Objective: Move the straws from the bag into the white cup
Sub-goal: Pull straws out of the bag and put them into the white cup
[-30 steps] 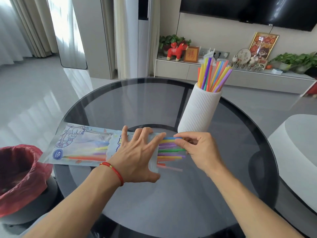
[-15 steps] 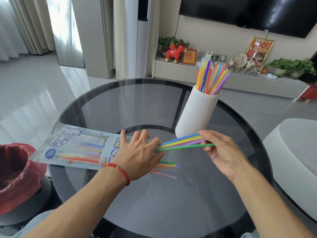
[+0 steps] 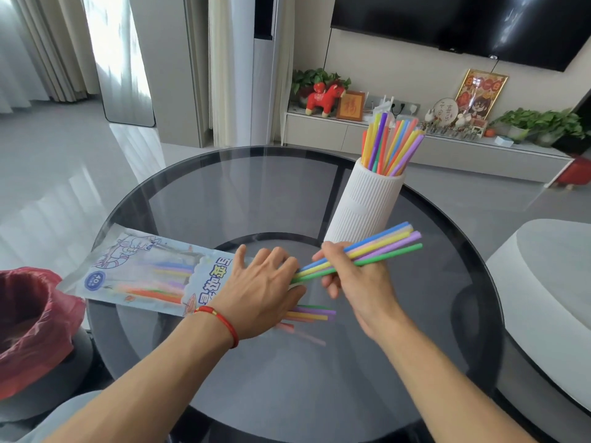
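Head view: right hand [image 3: 358, 279] pinches a bundle of blue, yellow, purple and green plastic straws [image 3: 383, 247], lifted off the round smoked-glass table [image 3: 287, 378]. Left hand [image 3: 259, 289], fingers spread flat, presses the printed clear plastic bag [image 3: 144, 276] near the table's left edge; more straws poke from its mouth. Behind, the ribbed white cup [image 3: 364, 203] stands upright toward the far right edge, packed with coloured straws.

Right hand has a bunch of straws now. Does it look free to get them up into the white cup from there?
Probably yes. The right hand grips the bunch of straws just in front of the white cup, nothing between them. The straws in the cup crowd its mouth, so room is tight.
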### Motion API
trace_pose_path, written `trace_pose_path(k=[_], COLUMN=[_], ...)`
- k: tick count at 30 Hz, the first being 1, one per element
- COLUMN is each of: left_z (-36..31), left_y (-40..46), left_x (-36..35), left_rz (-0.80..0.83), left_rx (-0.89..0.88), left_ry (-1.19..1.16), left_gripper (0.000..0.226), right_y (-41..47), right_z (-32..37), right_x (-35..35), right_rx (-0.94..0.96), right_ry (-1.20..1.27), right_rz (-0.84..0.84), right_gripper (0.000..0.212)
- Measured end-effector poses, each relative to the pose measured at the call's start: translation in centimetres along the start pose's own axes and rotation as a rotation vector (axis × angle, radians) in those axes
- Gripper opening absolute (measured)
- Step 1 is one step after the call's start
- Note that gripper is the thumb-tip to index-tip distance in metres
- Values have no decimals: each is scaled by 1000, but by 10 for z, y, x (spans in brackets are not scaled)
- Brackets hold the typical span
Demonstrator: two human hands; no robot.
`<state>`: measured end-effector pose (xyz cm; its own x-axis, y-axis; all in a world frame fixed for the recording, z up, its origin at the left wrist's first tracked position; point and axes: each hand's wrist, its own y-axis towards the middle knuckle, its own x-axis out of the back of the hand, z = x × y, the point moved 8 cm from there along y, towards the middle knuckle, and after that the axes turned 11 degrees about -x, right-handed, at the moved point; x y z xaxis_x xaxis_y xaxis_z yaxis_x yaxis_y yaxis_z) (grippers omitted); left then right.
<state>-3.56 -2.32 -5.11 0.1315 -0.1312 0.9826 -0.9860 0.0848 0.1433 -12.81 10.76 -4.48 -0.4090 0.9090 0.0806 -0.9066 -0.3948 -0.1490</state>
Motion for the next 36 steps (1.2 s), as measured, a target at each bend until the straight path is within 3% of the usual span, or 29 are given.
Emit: trace_pose_path(k=[9, 12, 15, 24, 27, 36], left_z=[5, 5, 5, 5, 2, -9], left_y=[1, 0, -1, 0, 3, 13], left_x=[-18, -19, -20, -21, -24, -24], left_rz=[76, 68, 80, 69, 23, -151], left_rx=[31, 27, 28, 35, 45, 79], left_ry=[-57, -69, -79, -114, -143, -211], left_gripper=[24, 24, 25, 26, 26, 24], right_y=[-17, -15, 0, 9, 5, -9], right_z=[86, 103, 85, 43, 42, 51], right_x=[87, 76, 51, 63, 71, 72], right_rx=[322, 389, 326, 205, 197, 217], right_ry=[-412, -662, -803, -586, -517, -542], right_rz=[-290, -308, -235, -137, -172, -198], right_gripper=[30, 35, 45, 28, 23, 32])
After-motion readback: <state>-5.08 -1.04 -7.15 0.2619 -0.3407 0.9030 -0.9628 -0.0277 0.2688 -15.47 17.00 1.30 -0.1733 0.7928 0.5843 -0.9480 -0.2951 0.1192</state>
